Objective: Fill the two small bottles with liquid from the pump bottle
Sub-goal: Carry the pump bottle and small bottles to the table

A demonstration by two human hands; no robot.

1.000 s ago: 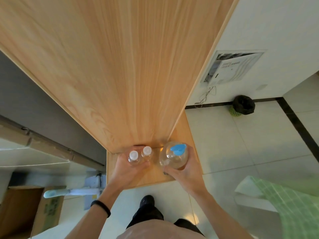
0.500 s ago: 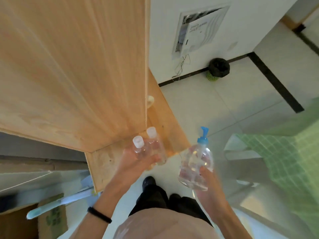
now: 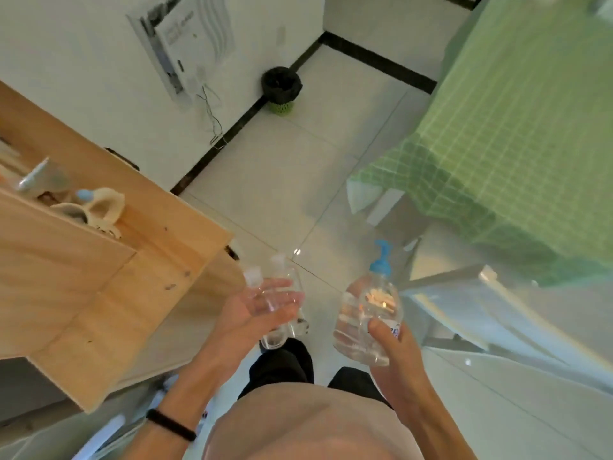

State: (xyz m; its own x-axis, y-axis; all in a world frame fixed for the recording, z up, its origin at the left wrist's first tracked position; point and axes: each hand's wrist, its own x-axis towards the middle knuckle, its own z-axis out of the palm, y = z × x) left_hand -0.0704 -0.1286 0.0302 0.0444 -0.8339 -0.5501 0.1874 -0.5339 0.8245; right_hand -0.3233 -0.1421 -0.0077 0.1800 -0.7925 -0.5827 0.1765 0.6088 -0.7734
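Observation:
My left hand holds two small clear bottles with white caps side by side, fingers wrapped round their bodies, in front of my waist. My right hand grips the lower part of the clear pump bottle, which has a blue pump head and stands nearly upright. Clear liquid shows in the pump bottle. The small bottles look empty. Both hands hang in the air above the tiled floor, a short gap between them.
A wooden cabinet stands at the left, with small items on its shelf. A table with a green checked cloth fills the upper right. A black-lined bin sits by the far wall. A glass surface lies at the right.
Both hands have lifted the bottles off the wooden cabinet and carried them right, away from it. The view has swung towards the green table.

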